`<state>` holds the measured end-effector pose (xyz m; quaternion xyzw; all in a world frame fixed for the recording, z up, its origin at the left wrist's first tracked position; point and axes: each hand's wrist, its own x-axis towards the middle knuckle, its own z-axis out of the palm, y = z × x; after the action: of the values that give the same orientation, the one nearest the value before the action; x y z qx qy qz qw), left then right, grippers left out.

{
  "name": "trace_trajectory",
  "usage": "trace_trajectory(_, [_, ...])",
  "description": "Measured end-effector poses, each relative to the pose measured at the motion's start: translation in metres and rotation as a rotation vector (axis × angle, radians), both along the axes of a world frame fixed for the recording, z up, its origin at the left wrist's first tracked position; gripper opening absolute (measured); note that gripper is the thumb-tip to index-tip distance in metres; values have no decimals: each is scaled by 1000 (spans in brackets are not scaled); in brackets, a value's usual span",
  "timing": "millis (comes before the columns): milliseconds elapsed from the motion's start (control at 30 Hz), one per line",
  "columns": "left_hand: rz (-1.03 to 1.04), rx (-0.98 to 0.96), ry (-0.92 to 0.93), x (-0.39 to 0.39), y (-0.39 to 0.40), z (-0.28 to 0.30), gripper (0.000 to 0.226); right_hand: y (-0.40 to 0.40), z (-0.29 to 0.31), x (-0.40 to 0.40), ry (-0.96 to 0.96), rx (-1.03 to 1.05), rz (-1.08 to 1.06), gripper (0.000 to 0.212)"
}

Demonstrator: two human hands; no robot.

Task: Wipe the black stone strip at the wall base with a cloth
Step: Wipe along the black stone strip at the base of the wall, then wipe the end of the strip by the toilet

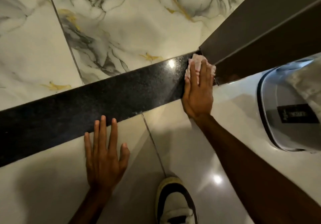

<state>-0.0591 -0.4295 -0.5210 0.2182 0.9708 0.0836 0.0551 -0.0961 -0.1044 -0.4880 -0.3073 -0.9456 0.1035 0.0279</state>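
Black speckled stone strip (97, 105): laid as a diagonal band between the veined marble wall tiles (121, 25) and the pale glossy floor (182, 145), running from lower left to the corner at upper right. Pink-white cloth (196, 67): pressed flat onto the strip's far end, just beside the dark brown panel (243, 32), presumably so that the corner can be reached. Right hand (198, 91): laid palm-down over the cloth, fingers extended and close together, the cloth pinned beneath rather than gripped. Left hand (104, 156): spread open on the floor, empty, fingertips touching the strip's near edge; judged to be placed as a brace for a crouched lean. White and black shoe (173, 204): planted on the floor between the arms, cut off at the lower edge. Grey lidded bin (286, 116): set at right, partly out of view; its label cannot be read. Most of the cloth is hidden under the fingers. Dust on the strip cannot be made out against glare.
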Motion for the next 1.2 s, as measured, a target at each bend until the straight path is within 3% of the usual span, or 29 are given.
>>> trace_trajectory(67, [3, -5, -15, -1, 0, -1, 76, -20, 2, -11, 13, -75, -37, 60])
trace_trajectory(200, [-5, -51, -129, -4, 5, 23, 77, -77, 30, 10, 0, -343, 94, 72])
trace_trajectory(300, [-9, -62, -211, -3, 6, 80, 78, -114, 76, 58, -132, -643, 52, 58])
trace_trajectory(367, [-46, -47, -189, 0, 4, 145, 77, -125, 130, 96, -314, -752, 11, 65])
trace_trajectory(433, [-95, -30, -158, 7, -1, 220, 76, -133, 192, 126, -351, -808, -101, 70])
trace_trajectory(567, [-224, -65, -205, 25, 4, 384, 75, -115, 352, 171, -84, -841, -392, 69])
trace_trajectory(667, [-397, -52, -225, 39, 33, 498, 73, -78, 472, 202, 76, -769, -557, 48])
trace_trajectory(733, [-521, -15, -220, 46, 60, 556, 71, -51, 540, 218, 123, -716, -625, 35])
trace_trajectory(833, [-661, 38, -236, 54, 117, 618, 67, 2, 614, 239, 179, -671, -734, 39])
trace_trajectory(967, [-820, -39, -332, 63, 203, 646, 76, 73, 641, 252, 257, -620, -898, 42])
trace_trajectory(1200, [-1050, -139, -324, 71, 343, 615, 89, 172, 594, 255, 369, -881, -1086, 54])
